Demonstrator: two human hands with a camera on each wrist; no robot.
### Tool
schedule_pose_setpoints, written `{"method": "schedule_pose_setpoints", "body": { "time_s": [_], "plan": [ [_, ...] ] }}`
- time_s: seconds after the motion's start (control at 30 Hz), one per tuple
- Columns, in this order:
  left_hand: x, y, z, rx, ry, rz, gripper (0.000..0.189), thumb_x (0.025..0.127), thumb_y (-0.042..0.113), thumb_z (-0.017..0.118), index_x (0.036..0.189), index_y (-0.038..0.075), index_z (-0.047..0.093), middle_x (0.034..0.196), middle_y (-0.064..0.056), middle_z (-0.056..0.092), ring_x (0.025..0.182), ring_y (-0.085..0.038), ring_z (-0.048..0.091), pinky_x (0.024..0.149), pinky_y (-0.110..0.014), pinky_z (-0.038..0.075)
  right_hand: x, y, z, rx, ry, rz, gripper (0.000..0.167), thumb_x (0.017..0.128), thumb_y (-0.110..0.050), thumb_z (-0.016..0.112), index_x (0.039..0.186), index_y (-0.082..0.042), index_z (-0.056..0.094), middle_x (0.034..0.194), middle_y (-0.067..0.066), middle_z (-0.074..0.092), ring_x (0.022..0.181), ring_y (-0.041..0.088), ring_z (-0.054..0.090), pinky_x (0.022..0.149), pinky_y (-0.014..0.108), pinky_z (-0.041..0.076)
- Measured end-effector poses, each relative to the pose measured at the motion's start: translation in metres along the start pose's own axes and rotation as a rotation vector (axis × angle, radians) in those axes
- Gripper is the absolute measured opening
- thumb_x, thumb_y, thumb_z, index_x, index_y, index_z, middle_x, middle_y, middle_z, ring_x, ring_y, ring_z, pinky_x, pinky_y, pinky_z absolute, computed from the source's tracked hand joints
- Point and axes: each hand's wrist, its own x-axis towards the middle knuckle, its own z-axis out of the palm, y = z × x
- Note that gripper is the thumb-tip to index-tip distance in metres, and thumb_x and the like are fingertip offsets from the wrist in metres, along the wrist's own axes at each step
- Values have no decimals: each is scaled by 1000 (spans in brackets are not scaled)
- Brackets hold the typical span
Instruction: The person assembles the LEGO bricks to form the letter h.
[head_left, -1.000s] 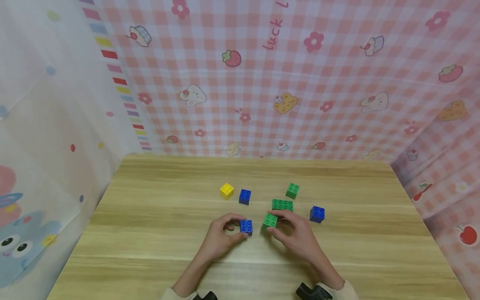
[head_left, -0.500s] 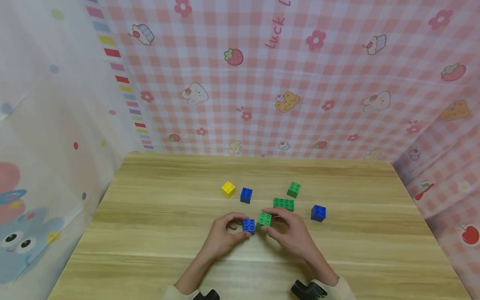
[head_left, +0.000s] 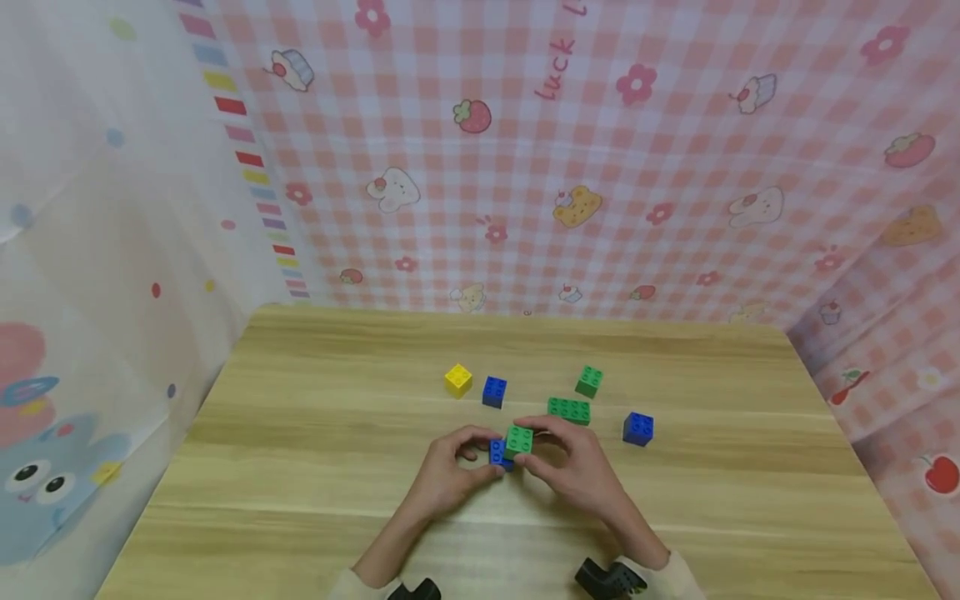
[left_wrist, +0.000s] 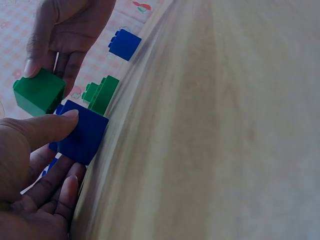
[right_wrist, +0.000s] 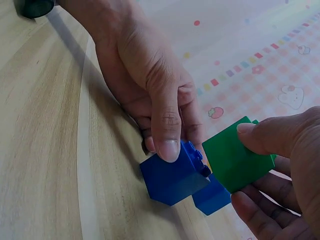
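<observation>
My left hand [head_left: 448,468] pinches a square blue building block [left_wrist: 82,131] between thumb and fingers, low at the table surface. In my right hand [head_left: 581,467] is a square green building block [head_left: 519,442], gripped by thumb and fingers with its studs up. The green block hangs above the blue one and slightly to its right, covering part of its studs in the head view. Both wrist views show the green block higher than the blue; whether they touch, I cannot tell. Just behind the right hand lies a longer green block [head_left: 568,410].
Farther back on the wooden table [head_left: 315,375] sit a yellow block [head_left: 458,380], another blue block [head_left: 494,392] and a small green block [head_left: 589,381]. One more blue block [head_left: 638,428] stands right of the right hand. A checked pink cloth [head_left: 525,158] hangs behind the table.
My right hand has carried the green block leftward, from beside the blue block to above its right part. The left hand, still holding the blue block, has shifted slightly right.
</observation>
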Motion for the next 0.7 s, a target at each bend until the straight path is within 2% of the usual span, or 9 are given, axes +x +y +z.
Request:
{"method": "schedule_pose_setpoints", "body": {
  "time_s": [0.4, 0.7],
  "plan": [
    [3, -2, -3, -2, -6, 4, 42, 81, 26, 88, 120, 23, 72, 113, 5, 74, 106, -16, 66, 89, -24, 54, 6, -1, 3, 59, -75, -29, 41, 92, -14, 77, 132, -10, 67, 129, -3, 70, 121, 18, 65, 107, 43, 55],
    [1, -4, -1, -9, -4, -1, 43, 80, 25, 89, 119, 22, 72, 111, 6, 75, 104, -15, 65, 88, -23, 53, 6, -1, 6, 47, -106, 3, 42, 94, -15, 76, 134, -9, 65, 130, -2, 69, 120, 20, 66, 107, 44, 55]
  ]
}}
